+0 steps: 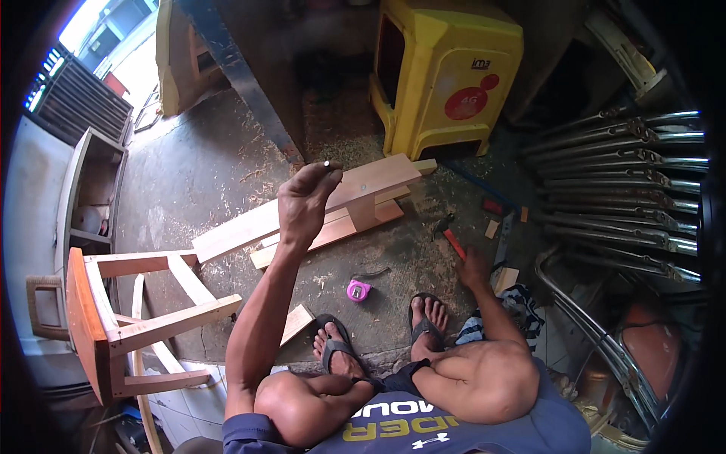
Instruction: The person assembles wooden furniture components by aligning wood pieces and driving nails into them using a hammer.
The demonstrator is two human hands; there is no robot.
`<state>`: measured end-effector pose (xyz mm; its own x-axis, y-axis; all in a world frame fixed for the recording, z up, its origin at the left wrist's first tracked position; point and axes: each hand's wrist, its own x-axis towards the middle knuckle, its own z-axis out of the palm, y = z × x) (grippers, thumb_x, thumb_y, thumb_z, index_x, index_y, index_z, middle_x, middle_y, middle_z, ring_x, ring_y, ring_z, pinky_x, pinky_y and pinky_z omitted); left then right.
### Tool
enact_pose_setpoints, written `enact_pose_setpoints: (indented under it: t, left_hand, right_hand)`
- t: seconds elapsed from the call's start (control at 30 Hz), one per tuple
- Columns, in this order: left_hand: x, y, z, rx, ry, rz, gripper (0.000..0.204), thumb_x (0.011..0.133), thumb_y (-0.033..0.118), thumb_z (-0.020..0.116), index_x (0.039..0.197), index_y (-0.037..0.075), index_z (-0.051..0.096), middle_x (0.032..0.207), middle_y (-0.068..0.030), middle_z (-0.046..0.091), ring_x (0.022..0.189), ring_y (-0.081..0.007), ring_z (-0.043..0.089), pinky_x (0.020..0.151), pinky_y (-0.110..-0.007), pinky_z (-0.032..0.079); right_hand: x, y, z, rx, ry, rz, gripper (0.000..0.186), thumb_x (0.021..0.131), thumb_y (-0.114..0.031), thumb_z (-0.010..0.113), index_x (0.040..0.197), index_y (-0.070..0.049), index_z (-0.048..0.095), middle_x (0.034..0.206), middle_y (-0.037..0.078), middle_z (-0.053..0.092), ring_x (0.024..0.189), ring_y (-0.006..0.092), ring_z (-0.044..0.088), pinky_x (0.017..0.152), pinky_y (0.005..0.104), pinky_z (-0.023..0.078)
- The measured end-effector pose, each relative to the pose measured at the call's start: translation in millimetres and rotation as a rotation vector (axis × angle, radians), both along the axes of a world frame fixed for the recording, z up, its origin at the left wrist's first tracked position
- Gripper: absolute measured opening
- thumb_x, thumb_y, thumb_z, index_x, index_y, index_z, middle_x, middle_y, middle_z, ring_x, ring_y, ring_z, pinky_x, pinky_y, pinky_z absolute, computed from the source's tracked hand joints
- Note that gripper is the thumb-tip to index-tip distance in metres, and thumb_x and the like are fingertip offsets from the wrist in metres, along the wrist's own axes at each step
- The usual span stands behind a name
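Left hand [305, 203] pinches a small, hard-to-identify metal piece [327, 163] above pale wooden planks [302, 212], while right hand [474, 268] rests open beside a red-handled hammer [452, 240].

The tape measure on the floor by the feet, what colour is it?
Bright pink; the tape measure shows best in the head view.

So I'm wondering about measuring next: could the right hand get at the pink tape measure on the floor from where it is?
Probably yes: the right hand rests on the floor, and the pink tape measure lies nearby with only bare concrete between them.
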<state>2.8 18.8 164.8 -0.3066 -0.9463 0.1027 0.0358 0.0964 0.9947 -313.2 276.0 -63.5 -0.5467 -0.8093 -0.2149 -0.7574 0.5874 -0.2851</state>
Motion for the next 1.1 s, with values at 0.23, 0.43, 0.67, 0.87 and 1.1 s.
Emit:
enact_pose_setpoints:
  t: [0.23, 0.43, 0.67, 0.87, 1.1]
  left_hand:
    - [1.6, -2.0, -24.4, 0.079, 0.059, 0.030, 0.015, 0.097, 0.007, 0.073, 0.110, 0.002, 0.078, 0.092, -0.0028, 0.077, 0.081, -0.0075, 0.070, 0.075, -0.023, 0.058]
    - [-23.5, 4.4, -22.4, -0.031, 0.024, -0.019, 0.016, 0.097, 0.005, 0.071, 0.110, 0.001, 0.078, 0.095, -0.0057, 0.079, 0.085, -0.0098, 0.074, 0.076, -0.025, 0.062]
    - [-14.0, 0.2, -28.6, -0.098, -0.008, 0.031, 0.016, 0.096, 0.008, 0.073, 0.109, 0.001, 0.078, 0.093, -0.0085, 0.080, 0.084, -0.0113, 0.075, 0.074, -0.026, 0.062]
    - [-14.4, 0.4, -29.1, -0.190, -0.090, 0.003, 0.016, 0.096, 0.004, 0.072, 0.110, -0.001, 0.077, 0.095, -0.0082, 0.079, 0.087, -0.0140, 0.076, 0.078, -0.027, 0.063]
    - [-5.3, -0.8, -30.5, -0.349, -0.166, 0.046, 0.015, 0.092, 0.007, 0.073, 0.105, 0.002, 0.077, 0.089, -0.0172, 0.077, 0.079, -0.0247, 0.077, 0.070, -0.034, 0.059]
  right_hand:
    - [15.5, -7.2, 46.2, 0.062, -0.454, -0.280, 0.046, 0.096, -0.034, 0.066, 0.121, 0.003, 0.056, 0.102, 0.024, 0.067, 0.099, 0.0399, 0.068, 0.088, 0.0486, 0.051]
    - [25.0, -14.4, 203.3, -0.357, -0.418, -0.135, 0.034, 0.105, -0.035, 0.059, 0.115, -0.003, 0.057, 0.084, 0.012, 0.063, 0.073, 0.0250, 0.063, 0.067, 0.0384, 0.049]
    - [86.6, -73.3, 337.5, -0.546, -0.278, 0.521, 0.027, 0.108, -0.022, 0.057, 0.127, -0.003, 0.057, 0.083, 0.020, 0.062, 0.066, 0.0308, 0.063, 0.063, 0.0378, 0.050]
    - [111.6, -87.4, 369.2, -0.716, -0.332, 0.566, 0.025, 0.107, -0.016, 0.058, 0.125, 0.000, 0.056, 0.083, 0.019, 0.065, 0.072, 0.0376, 0.069, 0.062, 0.0370, 0.052]
    - [115.7, -102.5, 383.7, -0.384, -0.302, 0.533, 0.023, 0.107, -0.020, 0.057, 0.124, -0.006, 0.050, 0.077, 0.023, 0.064, 0.074, 0.0465, 0.069, 0.058, 0.0470, 0.052]
